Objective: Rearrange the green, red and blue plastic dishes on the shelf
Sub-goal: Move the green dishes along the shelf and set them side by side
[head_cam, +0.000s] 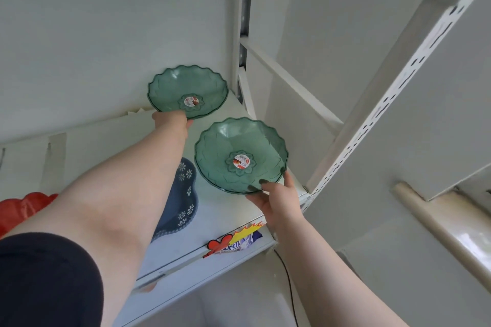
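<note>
Our right hand (276, 195) is clamped on the lower rim of the near green dish (240, 155), dark-nailed fingers (261, 182) showing through the clear plastic and the thumb on the outer side, so the dish stands tilted with its stickered centre facing us. Our left hand (171, 121) reaches further in and is closed on the bottom edge of the far green dish (187, 91), which stands nearly upright against the white back wall (79, 34), near the corner of the shelf (233, 215). Under our left forearm a blue dish (186, 194) with white flowers lies flat on the shelf, and a red dish (18, 210) shows at the left edge. A bright price tag (233, 243) hangs on the shelf's front lip. The risk we see is in the grips: each dish is held by one thin edge only, so a slip could drop it onto the blue one or off the front. The far dish may slide down the wall once released.
</note>
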